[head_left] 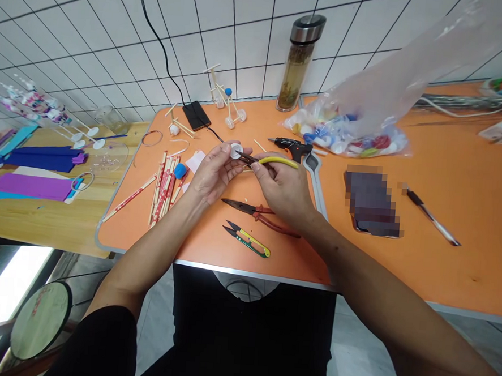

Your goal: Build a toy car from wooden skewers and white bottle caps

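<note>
Between the fingers of my left hand (214, 173) is a small white bottle cap (235, 151), its kind hard to make out for certain. My right hand (284, 185) is closed around yellow-handled pliers (278, 161), whose dark jaws reach to the cap. Below my hands lie red-handled long-nose pliers (256, 211) and yellow-green thread snips (248, 239). Left of my left hand is a bundle of wrapped chopsticks (166, 188) with a blue pompom (180, 171) on it. A black glue gun (291, 147) rests just beyond my right hand.
Small stick models (226, 98) stand at the back near a black box with a cable (196, 115). A tea bottle (300, 63) and a plastic bag of caps (352, 129) are behind. Rightward lie a phone (372, 201) and a pen (433, 216); coloured paper (34, 186) is at left.
</note>
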A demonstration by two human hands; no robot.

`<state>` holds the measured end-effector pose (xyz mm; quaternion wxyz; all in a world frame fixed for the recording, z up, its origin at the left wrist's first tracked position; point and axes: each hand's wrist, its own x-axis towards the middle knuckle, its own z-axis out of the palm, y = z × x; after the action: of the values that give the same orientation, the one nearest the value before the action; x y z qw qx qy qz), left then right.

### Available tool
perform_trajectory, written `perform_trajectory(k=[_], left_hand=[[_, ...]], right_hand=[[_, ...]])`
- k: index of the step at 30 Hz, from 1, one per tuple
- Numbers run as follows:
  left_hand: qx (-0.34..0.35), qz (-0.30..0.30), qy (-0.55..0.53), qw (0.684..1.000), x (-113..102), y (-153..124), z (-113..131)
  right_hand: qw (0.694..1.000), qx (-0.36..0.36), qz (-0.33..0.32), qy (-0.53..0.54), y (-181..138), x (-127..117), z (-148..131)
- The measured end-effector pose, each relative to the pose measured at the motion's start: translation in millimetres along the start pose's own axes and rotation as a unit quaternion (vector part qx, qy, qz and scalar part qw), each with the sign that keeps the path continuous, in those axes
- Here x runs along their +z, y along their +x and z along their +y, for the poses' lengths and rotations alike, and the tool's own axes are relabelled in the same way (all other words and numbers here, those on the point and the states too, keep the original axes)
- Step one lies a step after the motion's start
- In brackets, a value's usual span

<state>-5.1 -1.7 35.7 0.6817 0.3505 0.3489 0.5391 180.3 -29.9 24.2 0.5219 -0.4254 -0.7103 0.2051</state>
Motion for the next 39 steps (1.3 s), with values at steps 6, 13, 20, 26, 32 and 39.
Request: perform_trajectory(k=[6, 13, 20, 26, 32, 39], left_hand=[[0.017, -0.008, 0.003, 1.0, 0.0, 0.2, -0.4], [0.054, 0.003, 0.028, 0.998, -2.9, 1.3, -7.3], [0.115, 0.066, 0.115, 0.984, -9.4, 5.7, -21.2], [0.176, 0.09, 0.171, 0.965, -16.1, 9.0, -28.6], [0.171, 0.119, 0.206, 0.956, -13.6, 7.9, -27.2], [0.195, 0.108, 0.231, 0.947, -3.9, 0.0, -19.3]], right_hand=[[1.0, 0.0, 0.0, 0.001, -0.4, 0.3, 0.7], [0.997, -0.039, 0.003, -0.064, -3.2, 5.2, 7.1], [0.99, -0.048, -0.034, -0.131, -6.9, 9.5, 9.4], [0.959, -0.042, -0.095, -0.264, -10.9, 8.3, -4.7], [0.925, -0.032, -0.114, -0.362, -12.0, 11.3, -17.0], [0.964, -0.042, -0.071, -0.254, -14.5, 10.3, -3.1]])
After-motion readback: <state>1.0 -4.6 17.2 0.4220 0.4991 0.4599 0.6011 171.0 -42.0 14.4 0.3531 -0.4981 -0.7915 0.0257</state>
